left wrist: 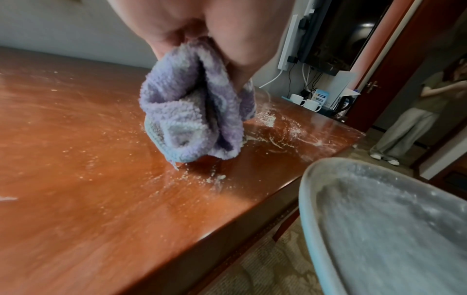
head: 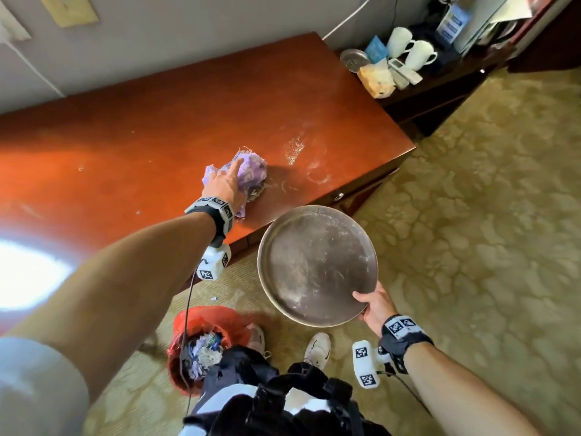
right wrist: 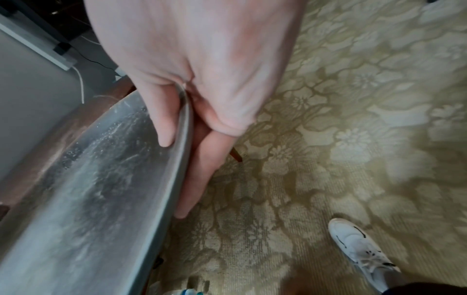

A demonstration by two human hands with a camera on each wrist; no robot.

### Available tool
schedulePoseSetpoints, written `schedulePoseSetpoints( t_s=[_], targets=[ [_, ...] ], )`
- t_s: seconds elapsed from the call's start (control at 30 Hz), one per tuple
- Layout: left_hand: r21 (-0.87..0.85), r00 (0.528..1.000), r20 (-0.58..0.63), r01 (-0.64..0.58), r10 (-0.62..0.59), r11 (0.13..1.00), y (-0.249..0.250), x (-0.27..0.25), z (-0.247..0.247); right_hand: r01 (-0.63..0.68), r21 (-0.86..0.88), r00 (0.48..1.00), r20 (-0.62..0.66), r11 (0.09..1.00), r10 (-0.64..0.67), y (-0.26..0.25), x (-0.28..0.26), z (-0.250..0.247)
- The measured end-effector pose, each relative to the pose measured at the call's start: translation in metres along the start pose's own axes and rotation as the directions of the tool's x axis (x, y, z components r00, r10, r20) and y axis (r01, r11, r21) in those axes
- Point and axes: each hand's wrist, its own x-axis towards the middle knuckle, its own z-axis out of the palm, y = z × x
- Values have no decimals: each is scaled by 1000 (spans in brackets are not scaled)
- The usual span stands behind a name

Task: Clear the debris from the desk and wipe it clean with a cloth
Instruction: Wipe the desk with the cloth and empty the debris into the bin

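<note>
My left hand grips a bunched purple cloth and presses it on the reddish wooden desk near its front edge. White powdery debris lies on the desk to the right of the cloth, and crumbs lie just in front of it. My right hand pinches the rim of a round metal tray, thumb on top and fingers underneath. The tray hangs just off the desk's front edge, dusted with white powder.
A red-lined bin full of rubbish stands on the patterned carpet by my feet. A dark side table at the back right holds two white mugs, a tissue pack and a small metal dish. Another person stands in the doorway.
</note>
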Motion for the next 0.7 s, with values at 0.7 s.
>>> schedulePoseSetpoints(
  t_s=[0.7],
  targets=[
    [-44, 997, -43, 64, -66, 997, -24, 16, -11, -159, -174, 966, -229, 972, 117, 41, 24, 30]
  ],
)
